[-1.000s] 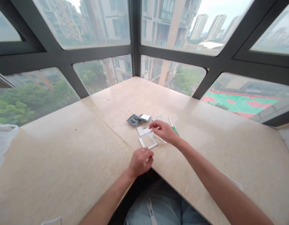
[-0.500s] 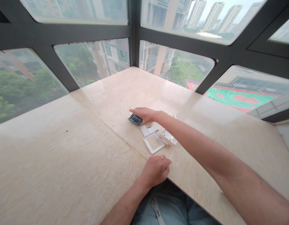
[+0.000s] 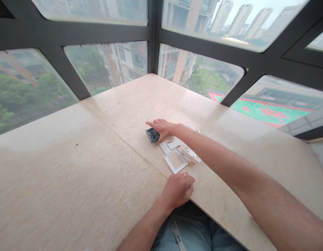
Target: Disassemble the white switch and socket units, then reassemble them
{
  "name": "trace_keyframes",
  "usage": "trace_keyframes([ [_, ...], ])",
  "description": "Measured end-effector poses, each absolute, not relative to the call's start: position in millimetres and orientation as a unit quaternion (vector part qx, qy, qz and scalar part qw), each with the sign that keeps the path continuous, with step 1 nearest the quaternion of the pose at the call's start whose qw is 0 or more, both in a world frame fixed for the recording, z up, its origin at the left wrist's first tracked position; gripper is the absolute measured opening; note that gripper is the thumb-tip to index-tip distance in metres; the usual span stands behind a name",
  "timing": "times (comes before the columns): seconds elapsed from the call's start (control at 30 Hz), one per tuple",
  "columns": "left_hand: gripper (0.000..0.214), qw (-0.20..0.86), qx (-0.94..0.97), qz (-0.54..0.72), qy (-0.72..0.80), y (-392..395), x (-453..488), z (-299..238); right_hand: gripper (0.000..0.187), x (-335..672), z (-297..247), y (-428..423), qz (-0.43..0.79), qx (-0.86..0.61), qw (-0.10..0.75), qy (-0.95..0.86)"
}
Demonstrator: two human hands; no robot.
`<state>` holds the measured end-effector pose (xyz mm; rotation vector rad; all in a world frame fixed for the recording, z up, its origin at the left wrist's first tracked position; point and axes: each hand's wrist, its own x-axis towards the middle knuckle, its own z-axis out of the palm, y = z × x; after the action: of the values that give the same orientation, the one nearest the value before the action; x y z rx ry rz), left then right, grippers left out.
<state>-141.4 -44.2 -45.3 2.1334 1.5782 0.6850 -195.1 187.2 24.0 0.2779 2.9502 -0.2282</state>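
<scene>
My right hand [image 3: 163, 127] reaches forward over the stone table [image 3: 80, 164], fingers stretched out flat. Its fingertips rest on a dark grey switch module [image 3: 152, 135], which sticks out from under the hand on the left. Just behind the wrist lie small white cover plates [image 3: 170, 145], a white square frame [image 3: 175, 161] and a white switch body [image 3: 192, 154]. My left hand [image 3: 178, 189] sits near the table's front edge with its fingers curled in. It wears a ring, and nothing shows inside it.
The table fills a corner under dark-framed windows [image 3: 151, 35] on the far sides. A thin tool tip [image 3: 198, 130] pokes out beyond my right forearm. My lap and a lanyard [image 3: 177, 237] show in the notch at the front edge.
My right hand left the white parts and stretched forward-left onto the grey module. My left hand slid right along the table edge. The camera tilted down and shifted.
</scene>
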Motion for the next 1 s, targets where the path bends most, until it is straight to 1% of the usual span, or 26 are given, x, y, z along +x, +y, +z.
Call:
trace_keyframes([
  [0.07, 0.013, 0.205, 0.759, 0.249, 0.566, -44.2, -141.6, -44.4, 0.115, -191.3, 25.2, 185.9, -0.115, 0.109, 0.061, 0.985],
  [0.13, 0.013, 0.215, 0.753, 0.257, 0.566, -44.1, -142.2, -42.7, 0.111, -185.0, 27.0, 185.0, -0.164, 0.118, 0.022, 0.979],
  [0.3, 0.014, 0.245, 0.73, 0.292, 0.568, -43.7, -144.2, -39.7, 0.082, -154.3, 33.9, 179.8, -0.261, 0.112, -0.112, 0.952],
  [0.37, 0.016, 0.251, 0.721, 0.31, 0.566, -43.4, -144.9, -40.6, 0.077, -134.1, 37.5, 174.2, -0.28, 0.108, -0.153, 0.941],
  [0.53, 0.018, 0.254, 0.718, 0.345, 0.548, -40.1, -148.0, -46.0, 0.078, -63.5, 49.3, 149.0, -0.31, 0.121, -0.22, 0.917],
  [0.67, 0.018, 0.224, 0.725, 0.349, 0.55, -36.9, -150.4, -46.8, 0.079, 5.6, 60.3, 119.8, -0.312, 0.153, -0.263, 0.9],
  [0.83, 0.02, 0.189, 0.753, 0.333, 0.535, -35.5, -151.9, -45.6, 0.082, 98.4, 65.2, 78.2, -0.283, 0.238, -0.289, 0.883],
  [1.0, 0.021, 0.162, 0.752, 0.343, 0.54, -34.6, -149.5, -46.4, 0.08, 184.2, 49.8, 35.3, -0.23, 0.358, -0.304, 0.852],
])
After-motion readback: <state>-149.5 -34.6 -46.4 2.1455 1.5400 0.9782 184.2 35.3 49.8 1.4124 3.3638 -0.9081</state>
